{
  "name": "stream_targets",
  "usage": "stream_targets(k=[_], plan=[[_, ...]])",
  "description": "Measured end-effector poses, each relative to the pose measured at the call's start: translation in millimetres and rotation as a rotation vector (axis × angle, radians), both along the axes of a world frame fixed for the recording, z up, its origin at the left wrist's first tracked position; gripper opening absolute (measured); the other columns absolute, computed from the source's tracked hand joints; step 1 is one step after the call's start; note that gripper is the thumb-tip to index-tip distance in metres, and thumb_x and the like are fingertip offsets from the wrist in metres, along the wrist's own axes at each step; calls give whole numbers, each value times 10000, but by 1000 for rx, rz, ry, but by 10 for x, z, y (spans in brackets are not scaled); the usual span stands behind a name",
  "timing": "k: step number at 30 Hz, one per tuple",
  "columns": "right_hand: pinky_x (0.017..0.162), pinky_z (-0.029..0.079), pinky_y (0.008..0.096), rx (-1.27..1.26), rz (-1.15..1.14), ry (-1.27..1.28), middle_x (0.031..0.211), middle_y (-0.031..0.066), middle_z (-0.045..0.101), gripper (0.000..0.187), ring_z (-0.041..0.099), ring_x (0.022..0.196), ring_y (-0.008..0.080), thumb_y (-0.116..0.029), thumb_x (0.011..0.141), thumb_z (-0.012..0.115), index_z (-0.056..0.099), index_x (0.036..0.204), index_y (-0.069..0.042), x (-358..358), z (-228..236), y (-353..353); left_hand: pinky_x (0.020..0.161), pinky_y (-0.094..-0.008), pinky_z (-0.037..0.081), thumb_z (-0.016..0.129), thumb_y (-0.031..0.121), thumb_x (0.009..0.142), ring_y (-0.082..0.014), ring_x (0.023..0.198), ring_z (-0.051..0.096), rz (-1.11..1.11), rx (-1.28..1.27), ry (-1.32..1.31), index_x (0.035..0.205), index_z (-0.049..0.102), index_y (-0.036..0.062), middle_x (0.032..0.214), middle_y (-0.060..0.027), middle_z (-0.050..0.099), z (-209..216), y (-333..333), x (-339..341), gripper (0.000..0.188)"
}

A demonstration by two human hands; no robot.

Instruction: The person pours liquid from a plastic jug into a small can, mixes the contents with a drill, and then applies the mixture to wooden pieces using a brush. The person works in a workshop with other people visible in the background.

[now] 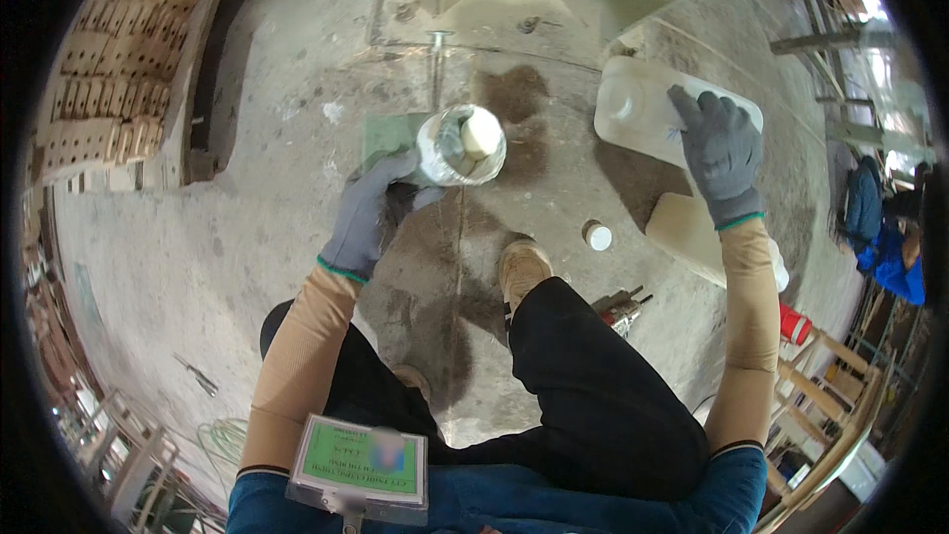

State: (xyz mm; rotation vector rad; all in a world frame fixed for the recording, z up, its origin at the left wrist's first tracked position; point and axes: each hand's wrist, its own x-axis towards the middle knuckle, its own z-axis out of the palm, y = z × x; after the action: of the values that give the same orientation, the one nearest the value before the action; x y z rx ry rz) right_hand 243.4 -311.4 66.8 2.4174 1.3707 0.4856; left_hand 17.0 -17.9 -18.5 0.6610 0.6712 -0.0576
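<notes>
My left hand (371,216), in a grey glove, grips the side of a round clear cup (461,145) held above the concrete floor; pale contents show inside it. My right hand (722,148), also in a grey glove, rests on a large white plastic jerrycan (638,109) lying tilted at the upper right. A small white cap (597,235) lies on the floor between the two hands. A second pale container (682,227) sits just below the jerrycan, partly hidden by my right forearm.
A wet dark patch (514,99) stains the floor behind the cup. My shoe (522,269) and dark trouser leg fill the lower middle. A red-and-metal tool (621,309) lies by my knee. Stacked bricks (109,89) stand left; wooden frames (830,376) right. A person in blue (895,262) crouches far right.
</notes>
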Motion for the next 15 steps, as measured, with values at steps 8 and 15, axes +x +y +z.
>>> stream_targets(k=[8,15], plan=[[525,442,326,-118,220,-14,704,10,496,285,543,640,178,-162,721,568,613,1001,-187,-249,-134,551,826,-291,525,529,20,873,-161,935,599,-129,194,73,1211,479,-23,1089,-99,587,-250,-189,45,344],[506,423,311,-289,299,-40,701,-2,479,219,529,626,151,-204,718,577,546,934,-181,-347,-291,992,635,-245,507,577,-37,799,-130,758,605,-11,221,84,1149,525,-44,947,-82,637,-391,-267,12,354]])
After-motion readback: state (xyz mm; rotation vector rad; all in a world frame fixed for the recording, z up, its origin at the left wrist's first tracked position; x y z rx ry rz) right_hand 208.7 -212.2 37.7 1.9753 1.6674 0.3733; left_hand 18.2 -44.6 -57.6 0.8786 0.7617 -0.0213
